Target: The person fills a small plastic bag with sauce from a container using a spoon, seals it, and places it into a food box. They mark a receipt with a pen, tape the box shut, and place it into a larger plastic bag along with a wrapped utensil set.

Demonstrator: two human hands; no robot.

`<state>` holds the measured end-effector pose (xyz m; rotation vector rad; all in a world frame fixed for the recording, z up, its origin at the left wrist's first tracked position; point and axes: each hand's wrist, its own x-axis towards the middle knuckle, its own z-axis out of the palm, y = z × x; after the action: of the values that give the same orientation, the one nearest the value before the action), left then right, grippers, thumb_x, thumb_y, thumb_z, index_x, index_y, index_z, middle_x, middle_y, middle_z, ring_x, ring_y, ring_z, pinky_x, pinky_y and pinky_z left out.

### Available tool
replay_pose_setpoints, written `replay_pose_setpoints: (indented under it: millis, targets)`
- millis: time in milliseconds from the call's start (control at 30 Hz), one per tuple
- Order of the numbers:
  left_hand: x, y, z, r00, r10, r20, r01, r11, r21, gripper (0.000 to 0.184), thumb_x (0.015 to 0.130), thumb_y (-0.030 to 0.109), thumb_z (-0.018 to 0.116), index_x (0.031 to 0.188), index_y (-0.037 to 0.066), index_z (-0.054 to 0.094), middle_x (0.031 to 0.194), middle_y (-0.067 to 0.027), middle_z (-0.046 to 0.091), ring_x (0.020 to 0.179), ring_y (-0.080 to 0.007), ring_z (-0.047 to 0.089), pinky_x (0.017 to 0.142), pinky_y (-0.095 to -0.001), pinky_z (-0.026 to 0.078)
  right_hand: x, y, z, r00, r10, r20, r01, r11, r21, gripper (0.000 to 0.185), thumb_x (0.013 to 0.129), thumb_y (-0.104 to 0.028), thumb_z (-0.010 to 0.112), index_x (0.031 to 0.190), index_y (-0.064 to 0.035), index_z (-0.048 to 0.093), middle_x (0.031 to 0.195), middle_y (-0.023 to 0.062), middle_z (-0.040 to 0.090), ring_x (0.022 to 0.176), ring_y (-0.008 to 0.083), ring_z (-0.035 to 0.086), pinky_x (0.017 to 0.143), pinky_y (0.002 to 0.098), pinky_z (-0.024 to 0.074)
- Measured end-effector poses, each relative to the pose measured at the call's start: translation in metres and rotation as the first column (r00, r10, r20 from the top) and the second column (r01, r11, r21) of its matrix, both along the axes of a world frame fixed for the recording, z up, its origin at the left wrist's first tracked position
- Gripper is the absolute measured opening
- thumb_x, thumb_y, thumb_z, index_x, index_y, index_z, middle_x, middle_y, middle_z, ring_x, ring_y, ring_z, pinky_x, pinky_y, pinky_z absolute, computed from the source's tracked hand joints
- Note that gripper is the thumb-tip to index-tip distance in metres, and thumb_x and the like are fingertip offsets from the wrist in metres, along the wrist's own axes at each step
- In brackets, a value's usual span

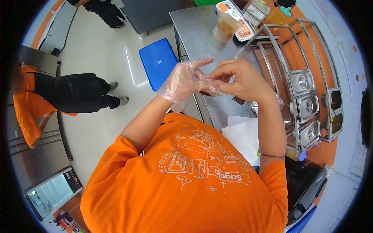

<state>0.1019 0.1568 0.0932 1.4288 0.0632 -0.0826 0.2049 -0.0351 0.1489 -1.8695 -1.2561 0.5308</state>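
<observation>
My left hand [185, 80] wears a loose clear plastic glove, its index finger stretched out and the other fingers bent inward. Bare, my right hand [243, 77] meets it above the table's front edge, thumb and fingers pinched together. Between the two sets of fingertips is some thin clear plastic [217, 91]; whether it is a separate glove or part of the worn one, I cannot tell. Just below the fingers, a dark brown item is mostly hidden. Another small dark item [238, 100] lies on the steel table [194, 25] under my right wrist.
A scale [236, 21] and a plastic bag with brown contents [226, 31] stand at the back. On the right, a metal rack holds lidded steel containers [308, 106]. White paper [241, 132] lies nearby. A blue lidded bin [158, 62] and a co-worker [66, 93] are left.
</observation>
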Motion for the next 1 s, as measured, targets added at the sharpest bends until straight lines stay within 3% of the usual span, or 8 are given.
replay_pose_setpoints:
  millis: [300, 333, 367, 533, 600, 733, 800, 1000]
  targets:
    - [0.005, -0.001, -0.016, 0.995, -0.064, -0.071, 0.062, 0.998, -0.026, 0.062, 0.080, -0.003, 0.082, 0.137, -0.006, 0.058, 0.086, -0.0084, 0.073, 0.080, -0.0188, 0.075, 0.076, -0.0348, 0.065, -0.001, 0.011, -0.007, 0.995, 0.030, 0.094, -0.029, 0.999, -0.017, 0.020, 0.073, -0.010, 0.079, 0.080, -0.0001, 0.064, 0.071, 0.0062, 0.063, 0.060, 0.0140, 0.058, 0.057, 0.0283, 0.0472]
    - [0.005, -0.003, -0.017, 0.998, -0.048, -0.033, 0.051, 0.993, 0.102, 0.057, 0.081, -0.001, 0.082, 0.134, -0.005, 0.062, 0.088, -0.0063, 0.073, 0.083, -0.0156, 0.072, 0.076, -0.0328, 0.064, -0.002, 0.012, -0.008, 0.995, 0.027, 0.092, -0.025, 0.999, -0.024, 0.020, 0.073, -0.010, 0.079, 0.080, -0.0001, 0.064, 0.071, 0.0062, 0.063, 0.060, 0.0140, 0.058, 0.057, 0.0283, 0.0472]
    - [0.006, -0.005, -0.018, 0.999, -0.039, 0.010, 0.036, 0.973, 0.229, 0.053, 0.081, 0.000, 0.083, 0.130, -0.003, 0.065, 0.091, -0.0043, 0.073, 0.085, -0.0124, 0.070, 0.076, -0.0308, 0.063, -0.002, 0.012, -0.008, 0.992, 0.056, 0.115, -0.049, 0.997, -0.062, 0.022, 0.072, -0.011, 0.080, 0.079, -0.0006, 0.062, 0.070, 0.0068, 0.061, 0.060, 0.0152, 0.057, 0.057, 0.0293, 0.0463]
    - [0.005, -0.015, -0.019, 0.996, -0.094, 0.008, 0.093, 0.991, 0.096, 0.043, 0.081, 0.003, 0.083, 0.121, -0.002, 0.069, 0.094, -0.0011, 0.072, 0.089, -0.0074, 0.065, 0.077, -0.0275, 0.060, 0.003, 0.009, -0.023, 0.986, 0.118, 0.120, -0.099, 0.984, -0.150, 0.027, 0.073, -0.015, 0.078, 0.075, -0.0014, 0.054, 0.067, 0.0095, 0.055, 0.059, 0.0213, 0.053, 0.057, 0.0336, 0.0442]
    - [0.003, -0.015, -0.021, 0.994, -0.108, 0.013, 0.106, 0.990, 0.091, 0.041, 0.081, 0.003, 0.082, 0.119, -0.002, 0.069, 0.094, -0.0012, 0.072, 0.089, -0.0069, 0.064, 0.077, -0.0273, 0.060, 0.004, 0.008, -0.027, 0.981, 0.139, 0.134, -0.120, 0.983, -0.138, 0.031, 0.072, -0.025, 0.079, 0.072, -0.0046, 0.055, 0.065, 0.0123, 0.058, 0.059, 0.0339, 0.054, 0.056, 0.0420, 0.0433]
    - [0.009, -0.018, -0.020, 0.992, -0.102, -0.072, 0.098, 0.994, -0.048, 0.051, 0.082, -0.004, 0.079, 0.131, -0.003, 0.065, 0.090, -0.0039, 0.074, 0.082, -0.0115, 0.071, 0.078, -0.0294, 0.061, 0.010, 0.001, -0.013, 0.987, 0.123, 0.106, -0.107, 0.983, -0.146, 0.032, 0.073, -0.023, 0.077, 0.071, -0.0021, 0.053, 0.065, 0.0156, 0.056, 0.059, 0.0342, 0.052, 0.056, 0.0420, 0.0428]
    - [0.008, -0.012, -0.027, 0.979, -0.187, -0.077, 0.189, 0.982, 0.027, 0.071, 0.084, -0.005, 0.075, 0.148, -0.008, 0.046, 0.087, -0.0101, 0.075, 0.081, -0.0158, 0.074, 0.077, -0.0301, 0.061, 0.012, -0.008, 0.000, 0.994, 0.081, 0.074, -0.071, 0.989, -0.130, 0.025, 0.077, -0.016, 0.074, 0.073, -0.0012, 0.053, 0.064, 0.0127, 0.056, 0.059, 0.0301, 0.055, 0.056, 0.0400, 0.0437]
    - [0.008, -0.014, -0.035, 0.986, -0.128, -0.110, 0.125, 0.992, -0.033, 0.082, 0.078, -0.009, 0.079, 0.151, -0.011, 0.040, 0.083, -0.0133, 0.076, 0.080, -0.0167, 0.075, 0.080, -0.0300, 0.060, -0.003, -0.005, -0.004, 0.994, -0.107, 0.029, 0.106, 0.994, 0.041, 0.018, 0.085, -0.004, 0.073, 0.090, -0.0030, 0.056, 0.081, 0.0028, 0.063, 0.075, 0.0168, 0.061, 0.069, 0.0312, 0.0500]
